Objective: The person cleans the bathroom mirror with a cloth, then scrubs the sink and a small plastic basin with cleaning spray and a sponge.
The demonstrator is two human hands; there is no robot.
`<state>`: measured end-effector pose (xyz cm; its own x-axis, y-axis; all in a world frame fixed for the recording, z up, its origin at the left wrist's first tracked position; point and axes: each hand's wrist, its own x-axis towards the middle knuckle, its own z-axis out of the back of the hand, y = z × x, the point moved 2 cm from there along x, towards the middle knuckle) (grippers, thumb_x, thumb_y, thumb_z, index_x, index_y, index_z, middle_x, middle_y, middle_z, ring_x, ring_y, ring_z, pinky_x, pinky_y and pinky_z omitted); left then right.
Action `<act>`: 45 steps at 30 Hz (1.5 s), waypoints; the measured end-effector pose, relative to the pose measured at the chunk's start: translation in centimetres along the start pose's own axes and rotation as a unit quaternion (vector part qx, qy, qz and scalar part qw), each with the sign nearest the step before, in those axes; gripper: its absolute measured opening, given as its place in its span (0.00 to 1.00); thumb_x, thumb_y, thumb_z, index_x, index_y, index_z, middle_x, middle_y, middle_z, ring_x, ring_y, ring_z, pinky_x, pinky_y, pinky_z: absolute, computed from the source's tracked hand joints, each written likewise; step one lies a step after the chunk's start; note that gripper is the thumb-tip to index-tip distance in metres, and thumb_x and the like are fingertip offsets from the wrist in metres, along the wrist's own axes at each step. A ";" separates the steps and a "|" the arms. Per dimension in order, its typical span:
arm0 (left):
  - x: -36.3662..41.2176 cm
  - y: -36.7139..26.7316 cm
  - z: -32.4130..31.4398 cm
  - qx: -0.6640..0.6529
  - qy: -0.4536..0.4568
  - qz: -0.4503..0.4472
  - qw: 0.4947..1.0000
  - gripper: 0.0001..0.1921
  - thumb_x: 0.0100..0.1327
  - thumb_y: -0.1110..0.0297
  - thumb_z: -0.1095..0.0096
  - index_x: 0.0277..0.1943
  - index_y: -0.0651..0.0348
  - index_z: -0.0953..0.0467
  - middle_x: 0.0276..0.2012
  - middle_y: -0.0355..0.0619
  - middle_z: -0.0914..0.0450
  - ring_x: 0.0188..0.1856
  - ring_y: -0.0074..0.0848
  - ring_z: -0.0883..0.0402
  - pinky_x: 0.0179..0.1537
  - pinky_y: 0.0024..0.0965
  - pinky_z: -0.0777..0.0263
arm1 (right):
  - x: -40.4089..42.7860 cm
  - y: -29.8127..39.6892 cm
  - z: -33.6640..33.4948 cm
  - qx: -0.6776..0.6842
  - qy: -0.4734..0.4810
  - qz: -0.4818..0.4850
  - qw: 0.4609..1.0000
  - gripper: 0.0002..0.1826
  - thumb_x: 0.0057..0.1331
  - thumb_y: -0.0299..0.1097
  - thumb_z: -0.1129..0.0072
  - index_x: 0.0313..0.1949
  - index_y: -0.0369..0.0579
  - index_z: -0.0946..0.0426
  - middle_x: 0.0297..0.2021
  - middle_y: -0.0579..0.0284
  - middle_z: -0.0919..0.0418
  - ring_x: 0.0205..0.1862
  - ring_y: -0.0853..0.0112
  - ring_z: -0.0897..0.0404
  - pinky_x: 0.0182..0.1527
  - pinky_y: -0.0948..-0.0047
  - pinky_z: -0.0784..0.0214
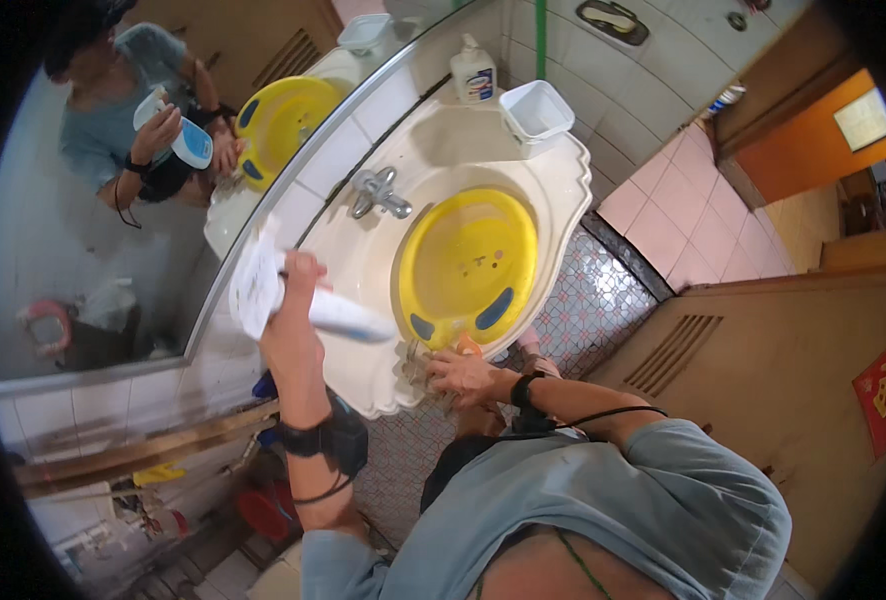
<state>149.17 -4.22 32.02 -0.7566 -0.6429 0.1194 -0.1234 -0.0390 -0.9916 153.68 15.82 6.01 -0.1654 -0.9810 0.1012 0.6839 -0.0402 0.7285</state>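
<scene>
My left hand point(297, 300) grips a white and blue spray bottle point(349, 319), blurred, over the left side of the sink. At the sink's front edge, my right hand point(462, 379) has its fingers on a crumpled greyish cloth-like thing point(415, 364), partly hidden under them. A small orange piece point(469, 345) shows just beyond that hand; what it is cannot be made out. Inside the cream washbasin point(353, 277) sits a yellow plastic basin point(465, 262) with blue grip patches and a printed face on its bottom. A chrome tap point(379, 193) stands behind it.
A pump bottle point(475, 71) and a white plastic tub point(537, 116) stand at the back of the sink. Along the left runs a large mirror point(135, 247). A wooden door point(750, 352) is on the right, and a tiled floor point(593, 300) lies below.
</scene>
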 end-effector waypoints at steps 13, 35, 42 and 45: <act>4.0 11.3 -27.1 -0.176 0.094 0.027 0.980 0.22 0.55 0.74 0.28 0.52 0.62 0.28 0.39 0.38 0.24 0.40 0.23 0.23 0.43 0.28 0.26 | -0.7 -1.0 1.1 0.093 -0.010 0.026 0.995 0.17 0.40 0.37 0.39 0.33 0.51 0.24 0.53 0.56 0.33 0.59 0.56 0.37 0.49 0.51 0.32; -0.1 17.0 -36.2 0.110 0.279 -0.135 0.944 0.42 0.43 0.74 0.23 0.63 0.53 0.38 0.49 0.47 0.26 0.49 0.41 0.26 0.55 0.37 0.33 | -5.2 -3.4 -1.1 0.331 0.010 -0.039 0.943 0.17 0.54 0.39 0.47 0.44 0.50 0.26 0.48 0.52 0.26 0.52 0.54 0.28 0.47 0.51 0.30; -0.4 17.7 -34.5 0.109 0.340 -0.076 0.931 0.53 0.42 0.77 0.24 0.70 0.47 0.51 0.61 0.51 0.31 0.63 0.43 0.32 0.64 0.37 0.37 | -5.6 -4.5 -3.8 0.454 -0.027 -0.078 0.887 0.16 0.61 0.40 0.50 0.46 0.49 0.27 0.46 0.51 0.24 0.48 0.54 0.25 0.48 0.50 0.31; -0.8 18.0 -33.9 0.121 0.340 -0.085 0.929 0.54 0.41 0.77 0.23 0.71 0.44 0.50 0.60 0.51 0.31 0.62 0.43 0.32 0.64 0.38 0.38 | -5.5 -4.7 -4.7 0.556 -0.062 -0.082 0.825 0.12 0.63 0.36 0.53 0.45 0.49 0.27 0.44 0.54 0.23 0.46 0.58 0.24 0.47 0.50 0.31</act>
<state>125.73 21.52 15.76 -0.9802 0.0167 0.1972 -0.1921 -0.3196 -0.9279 154.78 20.55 -1.17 -0.3092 -0.9501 -0.0419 -0.4171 0.0958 0.9038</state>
